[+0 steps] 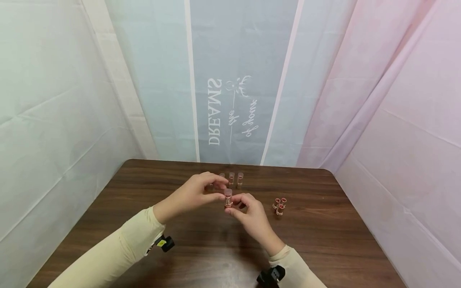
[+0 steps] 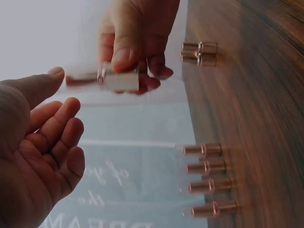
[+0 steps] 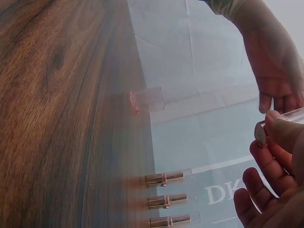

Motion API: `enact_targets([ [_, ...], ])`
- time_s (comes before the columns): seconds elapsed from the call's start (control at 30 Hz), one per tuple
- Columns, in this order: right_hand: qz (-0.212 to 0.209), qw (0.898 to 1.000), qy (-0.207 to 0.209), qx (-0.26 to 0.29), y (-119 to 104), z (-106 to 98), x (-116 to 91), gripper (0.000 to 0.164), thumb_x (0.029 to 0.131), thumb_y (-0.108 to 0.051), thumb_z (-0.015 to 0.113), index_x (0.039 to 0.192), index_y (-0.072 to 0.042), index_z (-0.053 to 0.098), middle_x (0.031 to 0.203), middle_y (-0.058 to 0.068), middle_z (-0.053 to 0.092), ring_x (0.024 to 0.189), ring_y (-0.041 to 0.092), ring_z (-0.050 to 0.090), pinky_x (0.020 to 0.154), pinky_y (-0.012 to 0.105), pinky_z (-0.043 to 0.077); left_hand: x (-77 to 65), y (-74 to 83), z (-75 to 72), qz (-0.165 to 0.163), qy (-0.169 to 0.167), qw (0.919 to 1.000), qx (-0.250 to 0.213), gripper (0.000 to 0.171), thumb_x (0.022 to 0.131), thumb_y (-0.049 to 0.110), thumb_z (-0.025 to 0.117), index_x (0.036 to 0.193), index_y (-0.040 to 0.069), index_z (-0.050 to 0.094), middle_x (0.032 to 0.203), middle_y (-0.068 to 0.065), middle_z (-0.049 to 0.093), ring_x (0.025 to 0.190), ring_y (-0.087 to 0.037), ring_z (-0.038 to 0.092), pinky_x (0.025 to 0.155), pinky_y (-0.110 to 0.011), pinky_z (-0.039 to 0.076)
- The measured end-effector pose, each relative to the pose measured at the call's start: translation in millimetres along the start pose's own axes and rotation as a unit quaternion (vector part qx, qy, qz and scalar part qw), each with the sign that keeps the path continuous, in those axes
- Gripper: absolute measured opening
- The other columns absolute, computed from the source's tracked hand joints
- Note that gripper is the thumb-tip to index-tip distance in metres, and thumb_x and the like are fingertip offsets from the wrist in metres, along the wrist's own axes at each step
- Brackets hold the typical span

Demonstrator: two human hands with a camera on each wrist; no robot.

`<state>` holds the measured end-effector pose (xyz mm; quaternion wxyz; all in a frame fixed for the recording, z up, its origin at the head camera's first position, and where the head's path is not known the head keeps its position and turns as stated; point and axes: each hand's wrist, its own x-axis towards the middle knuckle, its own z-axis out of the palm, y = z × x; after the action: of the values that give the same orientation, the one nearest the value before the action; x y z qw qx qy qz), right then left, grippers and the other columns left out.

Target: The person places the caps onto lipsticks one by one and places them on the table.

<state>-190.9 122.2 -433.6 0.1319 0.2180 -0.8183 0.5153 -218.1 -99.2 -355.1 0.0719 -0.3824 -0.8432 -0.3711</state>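
My right hand pinches a rose-gold lipstick tube near its base and holds it upright above the table. A clear cap shows at its upper end. Beside it is my left hand, its thumb close to the tube and its other fingers loosely bent; in the left wrist view they stand apart from the tube. Similar lipstick tubes with clear tops stand in a row beyond my hands, partly hidden by the left one. To the right, a small cluster of tubes without clear tops stands upright.
The dark wooden table reaches back to a hanging cloth with mirrored lettering. Pale cloth walls flank both sides. A pinkish clear cap stands on the table in the right wrist view. Black wrist cameras sit at both cuffs.
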Motion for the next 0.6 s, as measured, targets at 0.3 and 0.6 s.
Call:
enact_targets([
  [0.3,-0.005,1.000,0.019,-0.008,5,0,2,0.023,0.076,-0.031,0.080,0.096,-0.026,0.069,0.091,-0.007,0.062,0.080,0.023,0.060,0.072,0.032,0.052,-36.1,-25.8,-18.8,-0.073,0.059,0.9955,-0.008,0.024,0.087,0.035,0.071,0.110,0.030,0.066,0.104,0.010,0.067,0.083,-0.008,0.061,0.068,-0.025,0.049],
  [0.6,0.037,0.998,0.027,-0.039,6,-2,3,0.021,0.075,-0.028,0.083,0.086,-0.027,0.066,0.086,-0.006,0.061,0.077,0.019,0.061,0.070,0.024,0.051,-67.7,-48.2,-23.6,-0.126,0.081,0.9885,-0.022,0.019,0.089,0.033,0.069,0.108,0.032,0.066,0.101,0.009,0.067,0.068,-0.018,0.054,0.058,-0.025,0.046],
])
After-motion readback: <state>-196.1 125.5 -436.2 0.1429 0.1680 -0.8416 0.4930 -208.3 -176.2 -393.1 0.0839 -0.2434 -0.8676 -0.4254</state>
